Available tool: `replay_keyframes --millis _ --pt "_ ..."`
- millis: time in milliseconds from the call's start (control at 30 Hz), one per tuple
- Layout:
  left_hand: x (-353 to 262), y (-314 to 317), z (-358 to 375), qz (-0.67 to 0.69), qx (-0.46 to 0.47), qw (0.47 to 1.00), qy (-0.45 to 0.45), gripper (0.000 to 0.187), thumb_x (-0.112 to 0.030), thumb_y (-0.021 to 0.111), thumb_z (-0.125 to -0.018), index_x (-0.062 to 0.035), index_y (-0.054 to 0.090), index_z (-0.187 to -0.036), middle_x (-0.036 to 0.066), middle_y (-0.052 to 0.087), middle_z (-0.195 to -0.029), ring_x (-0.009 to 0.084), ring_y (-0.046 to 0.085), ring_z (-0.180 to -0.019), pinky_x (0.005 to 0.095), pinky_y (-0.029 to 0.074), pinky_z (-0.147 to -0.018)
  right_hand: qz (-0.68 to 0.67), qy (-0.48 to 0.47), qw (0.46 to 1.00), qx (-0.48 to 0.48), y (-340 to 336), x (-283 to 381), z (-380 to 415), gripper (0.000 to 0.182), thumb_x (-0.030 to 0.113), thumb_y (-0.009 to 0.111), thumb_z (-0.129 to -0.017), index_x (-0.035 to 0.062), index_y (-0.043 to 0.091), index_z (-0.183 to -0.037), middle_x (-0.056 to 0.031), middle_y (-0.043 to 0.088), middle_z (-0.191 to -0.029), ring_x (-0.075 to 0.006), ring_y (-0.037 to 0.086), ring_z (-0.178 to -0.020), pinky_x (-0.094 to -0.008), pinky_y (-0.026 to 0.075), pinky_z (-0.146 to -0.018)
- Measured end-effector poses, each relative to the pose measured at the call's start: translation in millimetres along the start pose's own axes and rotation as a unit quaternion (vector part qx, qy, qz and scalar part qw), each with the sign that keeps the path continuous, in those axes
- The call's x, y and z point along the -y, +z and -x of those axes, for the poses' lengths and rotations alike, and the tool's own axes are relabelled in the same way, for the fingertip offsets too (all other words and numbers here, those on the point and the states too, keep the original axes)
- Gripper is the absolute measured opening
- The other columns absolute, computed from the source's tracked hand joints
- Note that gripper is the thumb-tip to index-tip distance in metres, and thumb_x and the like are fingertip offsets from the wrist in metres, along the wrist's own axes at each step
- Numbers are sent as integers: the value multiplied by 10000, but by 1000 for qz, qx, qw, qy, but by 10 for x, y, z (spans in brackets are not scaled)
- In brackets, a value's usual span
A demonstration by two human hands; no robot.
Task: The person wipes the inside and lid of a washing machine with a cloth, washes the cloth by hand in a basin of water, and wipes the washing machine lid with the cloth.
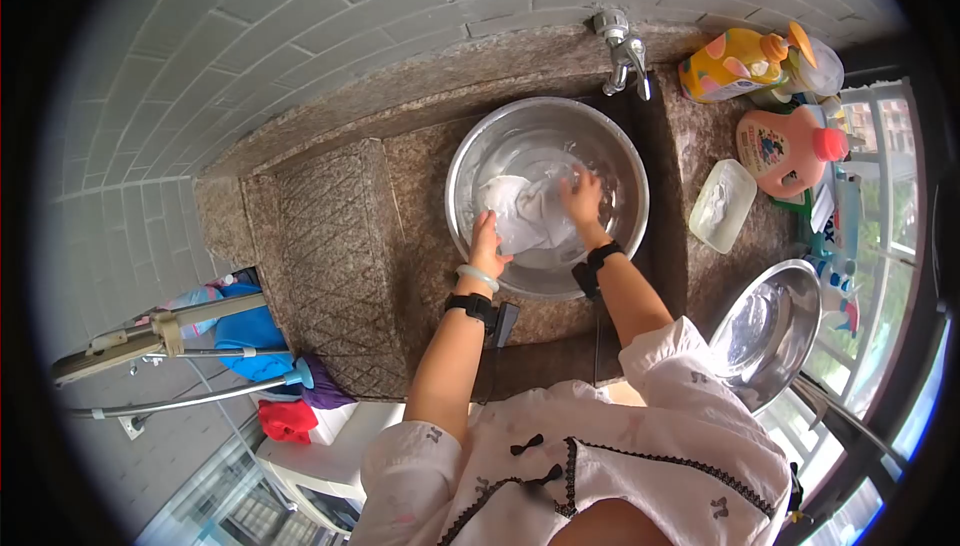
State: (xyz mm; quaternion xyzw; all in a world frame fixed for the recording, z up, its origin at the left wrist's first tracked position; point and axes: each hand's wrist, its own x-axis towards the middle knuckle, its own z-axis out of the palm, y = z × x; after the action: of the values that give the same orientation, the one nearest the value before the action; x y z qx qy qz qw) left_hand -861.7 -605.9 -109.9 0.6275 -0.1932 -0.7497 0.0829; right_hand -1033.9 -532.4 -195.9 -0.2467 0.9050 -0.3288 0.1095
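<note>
A white cloth (532, 214) lies wet and crumpled in water inside a round metal basin (462, 146). My left hand (487, 246) is at the basin's near left side, beside the cloth's edge, with thumb and fingers apart. On the other side of the cloth, my right hand (582, 201) reaches into the basin with its fingers spread, close to or touching the fabric. Neither hand visibly grips it. The fingertips of the right hand are partly blurred.
A metal tap (625, 56) rises behind the basin. To the left is a ridged stone washboard (330, 266). On the right ledge stand a yellow pump bottle (730, 66), a pink detergent jug (780, 151), a soap dish (722, 206) and a second metal basin (770, 331).
</note>
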Motion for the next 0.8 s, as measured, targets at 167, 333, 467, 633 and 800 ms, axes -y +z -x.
replay_keyframes --millis 167,333,467,633,800 --pt "-60 136 -114 -5 -67 997 -38 679 -475 501 -859 -218 188 -1404 100 200 -1446 338 224 -1295 670 228 -928 -329 69 856 393 -134 564 617 230 276 579 -871 49 598 -835 -7 531 -676 -86 458 -624 -254 391 -578" --pt "365 -332 -823 -36 120 991 51 473 -403 481 -895 29 536 -1080 105 570 -1044 219 551 -974 316 443 -833 -420 36 819 389 -503 1006 882 333 279 558 -868 40 570 -637 -10 537 -543 -123 496 -513 -292 409 -524" --pt "324 187 -278 104 71 992 -8 282 -313 560 -862 -57 574 -976 62 610 -928 173 603 -813 329 504 -667 -129 7 966 224 -219 861 554 354 364 503 -853 61 627 -719 -191 587 -662 -377 580 -633 -446 463 -577" --pt "503 -18 -431 139 117 983 -24 245 -277 514 -875 -52 577 -949 76 612 -913 190 605 -794 339 513 -693 -186 -6 950 250 -475 1047 661 287 303 530 -842 57 624 -725 -193 581 -668 -363 587 -638 -412 465 -589" --pt "309 389 102 70 116 990 29 240 -260 438 -920 -61 572 -906 49 600 -862 169 582 -775 346 501 -727 -158 -10 962 223 -377 784 390 292 306 549 -837 49 608 -713 -189 576 -648 -370 584 -634 -403 467 -589"
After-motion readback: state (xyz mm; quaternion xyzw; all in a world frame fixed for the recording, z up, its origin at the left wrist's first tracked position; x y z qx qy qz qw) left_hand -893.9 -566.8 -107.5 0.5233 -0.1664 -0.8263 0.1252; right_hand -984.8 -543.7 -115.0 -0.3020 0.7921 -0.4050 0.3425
